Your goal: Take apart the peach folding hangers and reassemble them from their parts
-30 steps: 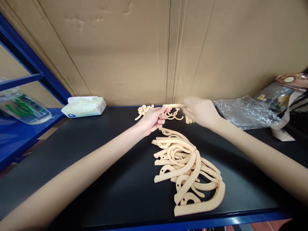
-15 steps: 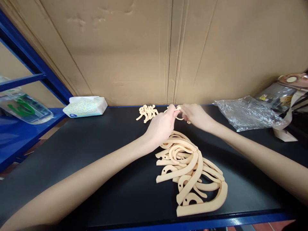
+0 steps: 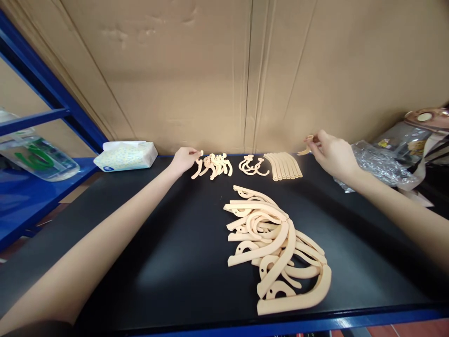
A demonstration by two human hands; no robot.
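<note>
The left hand (image 3: 184, 159) reaches to the far edge of the counter (image 3: 164, 262), its thumb and fingers closed in a pinch on the top of a small beige piece (image 3: 201, 153) at the left end of a cluster of small curved pieces (image 3: 218, 164); whether the curved length just below the fingertips belongs to that piece cannot be told. The right hand (image 3: 331, 150) is held above the counter well to the right, thumb and fingers pinching a slim curved beige piece (image 3: 305, 150) that points leftward, clear of the black surface. Between the two hands, along the back, lie a few hook-shaped pieces (image 3: 249, 165) and, just beside them on the right, a row of bent flat strips (image 3: 285, 166) set side by side. Nearer the front, right of the middle, a large heap of thicker curved pieces (image 3: 280, 234) overlaps itself, some of its parts with round holes. A tissue pack (image 3: 126, 157) lies at the back left, near a blue shelf (image 3: 21, 201) that carries a clear container (image 3: 52, 164) with a green mark. Behind and below the right hand is crumpled clear plastic (image 3: 382, 166), with a pale strap (image 3: 416, 199) beside it. Cardboard (image 3: 175, 84) stands behind the counter.
</note>
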